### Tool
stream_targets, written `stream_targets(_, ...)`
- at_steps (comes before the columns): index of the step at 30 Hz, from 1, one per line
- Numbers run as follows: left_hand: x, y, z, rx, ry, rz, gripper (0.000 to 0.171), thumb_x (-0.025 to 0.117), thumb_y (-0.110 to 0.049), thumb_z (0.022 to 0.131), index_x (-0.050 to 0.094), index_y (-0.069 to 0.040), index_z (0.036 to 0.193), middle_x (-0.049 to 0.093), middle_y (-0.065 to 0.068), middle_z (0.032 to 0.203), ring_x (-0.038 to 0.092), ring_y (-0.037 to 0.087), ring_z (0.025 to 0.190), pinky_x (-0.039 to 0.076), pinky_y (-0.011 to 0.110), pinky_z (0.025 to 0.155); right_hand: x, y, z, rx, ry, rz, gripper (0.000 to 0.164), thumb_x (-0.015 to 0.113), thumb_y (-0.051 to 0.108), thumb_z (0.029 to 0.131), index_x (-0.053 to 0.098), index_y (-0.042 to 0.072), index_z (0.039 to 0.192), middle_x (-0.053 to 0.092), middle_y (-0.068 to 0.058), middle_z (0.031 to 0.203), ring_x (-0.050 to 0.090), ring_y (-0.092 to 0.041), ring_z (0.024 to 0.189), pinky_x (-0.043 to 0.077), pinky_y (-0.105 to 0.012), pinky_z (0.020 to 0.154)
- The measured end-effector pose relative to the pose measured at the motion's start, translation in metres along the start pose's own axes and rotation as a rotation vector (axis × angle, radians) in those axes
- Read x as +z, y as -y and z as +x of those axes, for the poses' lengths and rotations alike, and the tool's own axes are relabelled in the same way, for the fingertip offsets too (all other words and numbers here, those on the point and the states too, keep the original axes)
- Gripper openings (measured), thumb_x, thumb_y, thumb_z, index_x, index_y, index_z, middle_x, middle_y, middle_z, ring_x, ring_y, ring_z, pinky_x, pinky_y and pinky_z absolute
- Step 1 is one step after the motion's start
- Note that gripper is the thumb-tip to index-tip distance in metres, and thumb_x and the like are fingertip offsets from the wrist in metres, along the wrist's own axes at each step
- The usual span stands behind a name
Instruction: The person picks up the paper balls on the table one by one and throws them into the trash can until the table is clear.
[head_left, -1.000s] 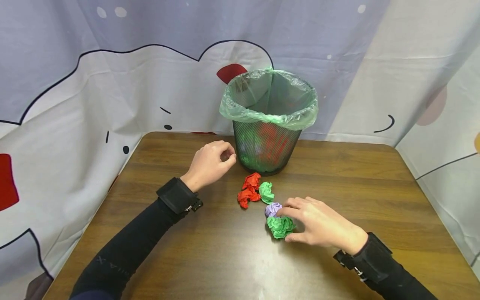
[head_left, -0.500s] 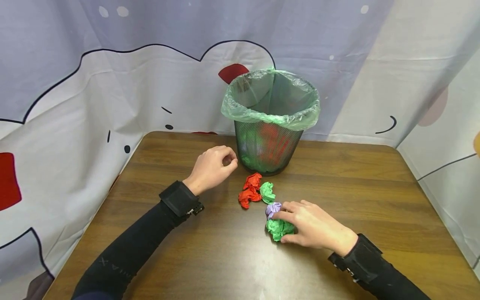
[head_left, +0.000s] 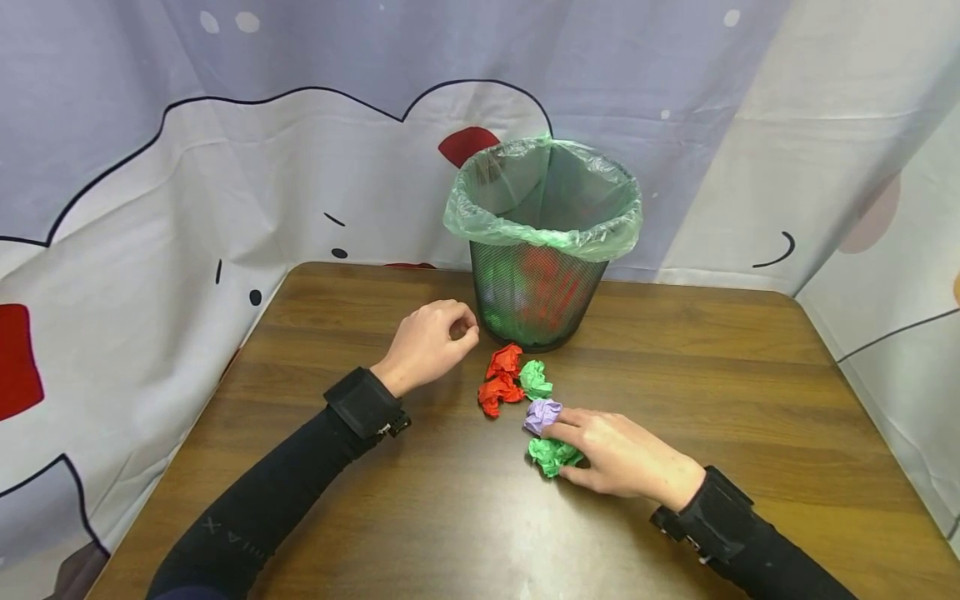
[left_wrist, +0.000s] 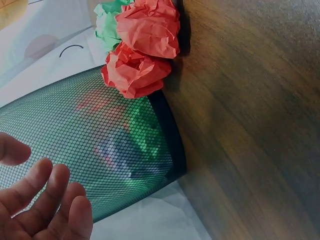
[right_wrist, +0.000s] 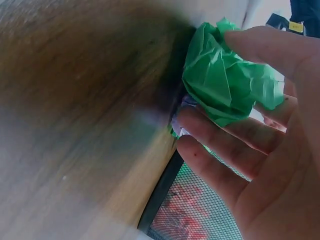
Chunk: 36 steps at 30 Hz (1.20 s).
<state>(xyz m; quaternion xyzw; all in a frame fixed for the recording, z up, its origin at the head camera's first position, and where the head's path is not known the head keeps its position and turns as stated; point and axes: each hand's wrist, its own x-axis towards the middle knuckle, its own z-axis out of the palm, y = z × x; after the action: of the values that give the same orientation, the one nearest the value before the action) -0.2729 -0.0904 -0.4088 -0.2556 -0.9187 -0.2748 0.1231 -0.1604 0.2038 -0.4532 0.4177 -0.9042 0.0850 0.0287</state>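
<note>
My right hand [head_left: 630, 454] is low over the table, thumb and fingers around a crumpled green paper ball [head_left: 552, 457]. In the right wrist view the thumb lies against one side of this green ball [right_wrist: 220, 75] and fingers reach behind it. A crumpled purple paper ball [head_left: 542, 415] sits right at the fingertips. Beyond it lie a lighter green paper ball [head_left: 536, 380] and two red ones, a nearer red ball [head_left: 498, 394] and a farther red ball [head_left: 505, 361]. Loosely curled and holding nothing, my left hand [head_left: 429, 346] hovers beside the bin, left of the red balls.
A black mesh bin [head_left: 534, 292] with a green plastic liner [head_left: 543, 237] stands at the back of the wooden table [head_left: 360, 517]. Red, green and purple paper shows through its mesh. A printed curtain [head_left: 187, 183] hangs behind the table.
My right hand has moved left, and the green and purple balls have shifted slightly left with it. My left hand has come down a little, nearer to the red balls.
</note>
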Motion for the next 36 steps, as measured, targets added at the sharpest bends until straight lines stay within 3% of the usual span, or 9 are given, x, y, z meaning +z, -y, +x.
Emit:
stream_targets(10,0.004,0.001,-0.002,0.005,-0.008,0.001,0.009,0.063,-0.024,0.090,0.070,-0.019,0.087,0.064,-0.005,0.085,0.059,0.014,0.080,0.048,0.033,0.068,-0.005,0.001,0.000,0.025,0.007,0.062,0.036,0.074,0.022,0.085,0.066,0.019,0.119,0.063,0.009,0.113,0.063,-0.006,0.100,0.056,-0.032,0.087)
stream_targets(18,0.004,0.003,-0.005,-0.001,-0.007,-0.003,0.008,0.063,-0.024,0.089,0.069,-0.020,0.086,0.063,-0.005,0.084,0.060,0.015,0.079,0.047,0.033,0.066,-0.021,0.002,-0.002,0.018,-0.030,0.110,0.033,0.075,0.022,0.085,0.066,0.020,0.116,0.058,0.014,0.105,0.056,0.001,0.087,0.054,-0.026,0.080)
stream_targets(29,0.007,0.003,-0.007,0.006,0.010,0.013,0.008,0.064,-0.023,0.089,0.069,-0.019,0.086,0.065,-0.003,0.084,0.057,0.012,0.077,0.047,0.033,0.066,-0.060,-0.001,-0.001,-0.049,-0.120,0.105,0.037,0.076,0.018,0.082,0.065,0.019,0.118,0.059,0.014,0.107,0.056,0.001,0.089,0.053,-0.024,0.078)
stream_targets(36,0.009,0.004,-0.007,0.005,0.023,0.007,0.008,0.064,-0.023,0.089,0.069,-0.019,0.087,0.066,-0.003,0.084,0.059,0.012,0.077,0.047,0.032,0.066,-0.107,0.000,0.011,-0.103,-0.156,0.079,0.039,0.076,0.017,0.083,0.064,0.020,0.120,0.059,0.015,0.113,0.057,0.003,0.096,0.052,-0.023,0.082)
